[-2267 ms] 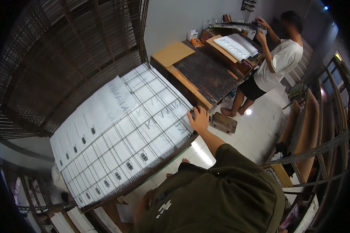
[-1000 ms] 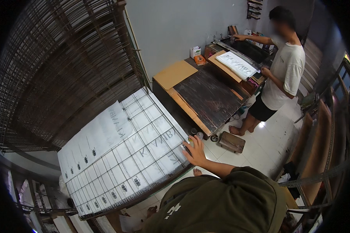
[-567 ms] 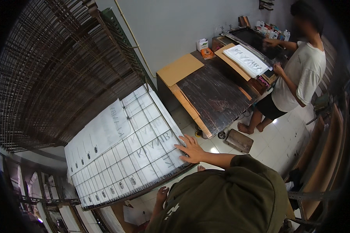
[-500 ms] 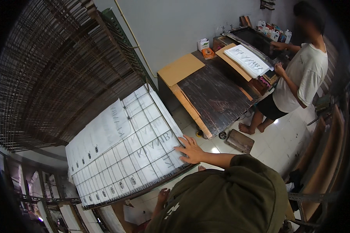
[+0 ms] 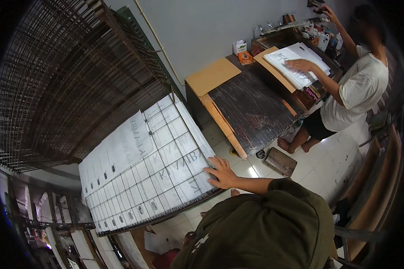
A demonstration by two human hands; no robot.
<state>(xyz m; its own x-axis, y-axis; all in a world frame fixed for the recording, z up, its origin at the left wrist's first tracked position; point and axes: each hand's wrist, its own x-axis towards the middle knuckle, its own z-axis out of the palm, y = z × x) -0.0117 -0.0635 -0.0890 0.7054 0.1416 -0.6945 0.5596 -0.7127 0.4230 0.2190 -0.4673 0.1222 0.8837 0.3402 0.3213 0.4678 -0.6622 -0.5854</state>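
Observation:
My right hand rests at the right edge of a wire drying rack, fingers spread over its rim. Under the wires lie large white printed sheets, covering the tier; one sheet overlaps on top at the far left side. My left hand is low beside my olive shirt, mostly hidden by it, so its fingers do not show. At the upper right, a co-worker lays one hand on a stack of white printed sheets and raises the other hand to the edge of a screen frame.
More wire tiers rise tilted above the sheets. A dark worn table carries a brown board beyond the rack. A brown block sits on the tiled floor. Bottles crowd the back. Leaning boards line the right.
The co-worker has lifted the screen frame and moved one hand onto the sheet stack. My left hand has slipped mostly behind my shirt. My right hand keeps its place on the rack.

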